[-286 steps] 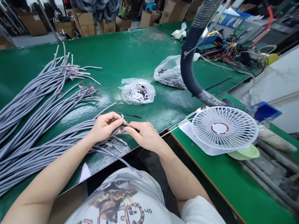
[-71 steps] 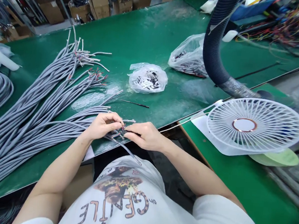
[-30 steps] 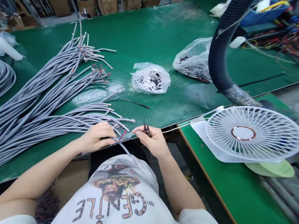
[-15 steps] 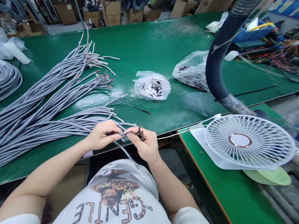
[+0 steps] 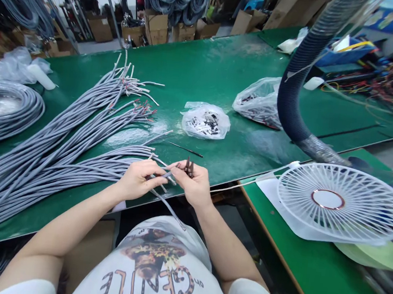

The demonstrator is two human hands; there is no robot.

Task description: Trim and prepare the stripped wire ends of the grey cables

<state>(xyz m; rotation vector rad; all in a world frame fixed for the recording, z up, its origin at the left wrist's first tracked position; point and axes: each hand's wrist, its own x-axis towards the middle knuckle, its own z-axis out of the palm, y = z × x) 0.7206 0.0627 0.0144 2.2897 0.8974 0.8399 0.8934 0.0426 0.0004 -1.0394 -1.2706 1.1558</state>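
Left hand point(image 5: 139, 181) and right hand point(image 5: 194, 184) are together, just beside each other, over the front edge of the green-topped bench point(image 5: 225, 75). Left hand pinches the stripped ends of several grey sheathed cables point(image 5: 110, 163), and the rest of that bundle fans out left across the bench. One grey cable point(image 5: 171, 209) drops from the hands past the bench edge to the person's white printed T-shirt point(image 5: 155, 273). Right hand grips a small dark metal tool point(image 5: 189, 168), tips up; exact kind too small to tell.

Further up the bench: a second bundle of grey cables point(image 5: 92, 103) with coloured cores at its ends, and a coil of grey cable point(image 5: 6, 108) far left. A clear plastic bag of small black-and-white parts point(image 5: 205, 122) sits near a thin dark pick point(image 5: 185, 149). Another clear bag point(image 5: 258, 107) lies beside a ribbed dark flexible duct point(image 5: 304, 74). A white desk fan point(image 5: 327, 199) lies on the lower green bench point(image 5: 309, 280) to the right.
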